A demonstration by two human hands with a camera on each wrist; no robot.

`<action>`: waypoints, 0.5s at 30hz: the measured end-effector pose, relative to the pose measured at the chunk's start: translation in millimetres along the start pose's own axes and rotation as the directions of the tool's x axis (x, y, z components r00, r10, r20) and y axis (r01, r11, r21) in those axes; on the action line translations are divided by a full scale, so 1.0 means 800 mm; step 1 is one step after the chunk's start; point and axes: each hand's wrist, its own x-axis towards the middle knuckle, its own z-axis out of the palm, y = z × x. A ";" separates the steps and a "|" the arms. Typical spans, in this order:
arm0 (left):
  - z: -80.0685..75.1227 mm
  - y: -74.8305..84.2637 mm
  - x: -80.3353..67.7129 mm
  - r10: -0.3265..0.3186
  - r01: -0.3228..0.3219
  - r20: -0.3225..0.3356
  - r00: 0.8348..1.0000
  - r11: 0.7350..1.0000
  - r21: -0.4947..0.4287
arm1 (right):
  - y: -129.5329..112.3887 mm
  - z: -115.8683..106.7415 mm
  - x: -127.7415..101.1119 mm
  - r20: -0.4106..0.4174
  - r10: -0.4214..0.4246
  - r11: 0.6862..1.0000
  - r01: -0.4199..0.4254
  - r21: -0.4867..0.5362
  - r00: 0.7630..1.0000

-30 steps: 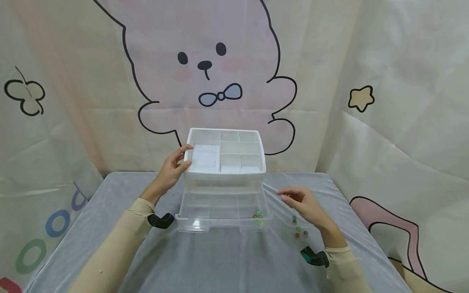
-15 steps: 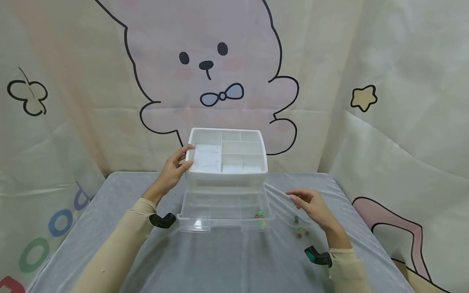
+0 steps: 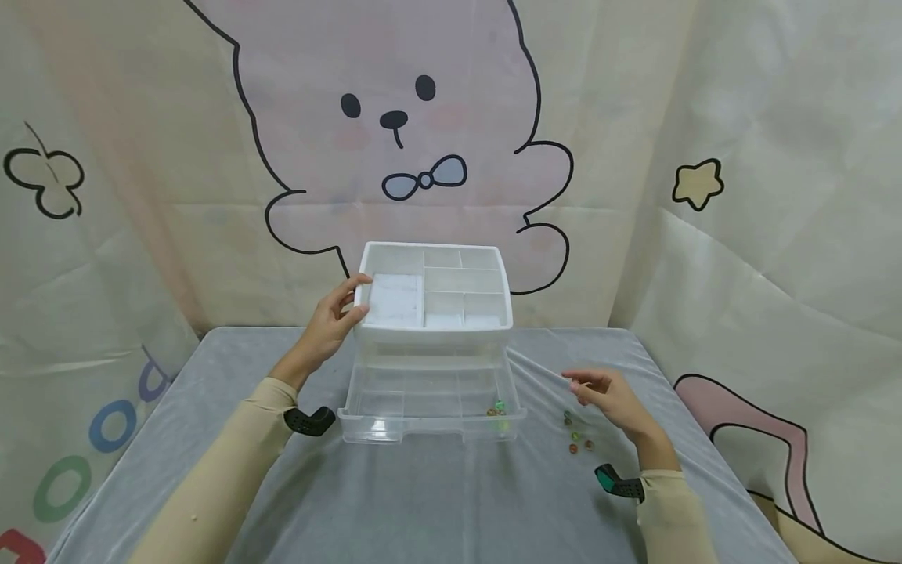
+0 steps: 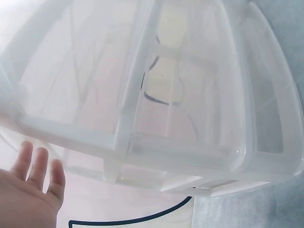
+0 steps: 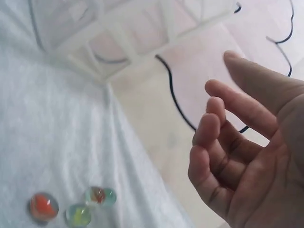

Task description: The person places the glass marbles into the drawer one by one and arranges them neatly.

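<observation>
A white organiser box (image 3: 433, 294) with a divided top tray stands at the back of the table. Its clear bottom drawer (image 3: 430, 403) is pulled out toward me and holds a few marbles (image 3: 496, 409) in its right front corner. My left hand (image 3: 337, 317) rests against the box's top left corner. The left wrist view shows its fingers (image 4: 38, 166) straight beside the box (image 4: 166, 95). My right hand (image 3: 607, 395) hovers over several loose marbles (image 3: 573, 449) on the cloth, right of the drawer. In the right wrist view this hand (image 5: 237, 156) is loosely curled and holds nothing, above the marbles (image 5: 78, 214).
A grey cloth covers the table (image 3: 437, 501). A curtain printed with a cartoon bunny (image 3: 423, 141) hangs close behind the box and wraps round both sides.
My right hand has moved right, away from the drawer and over the loose marbles. The left hand has stayed on the box corner.
</observation>
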 end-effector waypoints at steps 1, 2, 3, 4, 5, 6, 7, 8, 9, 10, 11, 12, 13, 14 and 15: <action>0.000 0.000 0.000 0.002 -0.002 0.001 1.000 1.000 0.000 | 0.006 -0.001 0.000 0.008 0.011 1.000 -0.011 -0.007 1.000; 0.000 0.001 0.000 0.003 -0.003 0.004 1.000 1.000 0.000 | 0.011 -0.002 -0.001 0.017 0.020 1.000 -0.020 -0.013 1.000; 0.000 0.001 0.000 0.005 -0.005 0.005 1.000 1.000 -0.001 | 0.016 -0.003 -0.001 0.029 0.033 0.999 -0.032 -0.020 0.999; 0.000 0.002 0.000 0.006 -0.006 0.007 1.000 1.000 0.000 | 0.021 -0.003 -0.002 0.043 0.046 0.999 -0.045 -0.025 0.998; 0.000 0.002 0.001 0.008 -0.008 0.007 1.000 1.000 0.002 | 0.025 -0.004 -0.002 0.058 0.064 0.998 -0.062 -0.024 0.996; 0.000 0.002 0.001 0.009 -0.009 0.006 1.000 1.000 0.005 | 0.030 -0.004 -0.003 0.072 0.080 0.997 -0.078 -0.027 0.994; 0.000 0.001 0.001 0.010 -0.010 0.004 1.000 1.000 0.006 | 0.034 -0.005 -0.003 0.091 0.095 0.995 -0.092 -0.035 0.991; 0.000 0.001 0.001 0.011 -0.011 0.001 1.000 1.000 0.008 | 0.039 -0.005 -0.003 0.111 0.110 0.993 -0.106 -0.043 0.988; -0.001 0.001 0.001 0.010 -0.010 0.000 1.000 1.000 0.010 | 0.043 -0.006 -0.004 0.126 0.127 0.991 -0.121 -0.057 0.984; -0.001 0.001 0.000 0.009 -0.009 0.000 1.000 1.000 0.012 | 0.047 -0.006 -0.004 0.138 0.142 0.988 -0.133 -0.073 0.980; -0.001 0.001 0.000 0.009 -0.009 -0.001 1.000 1.000 0.013 | 0.051 -0.007 -0.005 0.147 0.157 0.986 -0.146 -0.085 0.977; -0.001 0.000 0.000 0.007 -0.007 0.000 1.000 1.000 0.014 | 0.054 -0.007 -0.006 0.156 0.163 0.984 -0.148 -0.104 0.974; -0.001 0.000 0.000 0.005 -0.005 0.001 1.000 1.000 0.013 | 0.057 -0.008 -0.007 0.160 0.176 0.980 -0.159 -0.117 0.971; -0.001 0.000 0.000 0.004 -0.004 0.003 1.000 1.000 0.014 | 0.059 -0.008 -0.007 0.159 0.186 0.978 -0.168 -0.122 0.970; -0.001 0.000 0.000 0.005 -0.005 0.005 1.000 1.000 0.013 | 0.062 -0.008 -0.008 0.158 0.190 0.976 -0.170 -0.133 0.969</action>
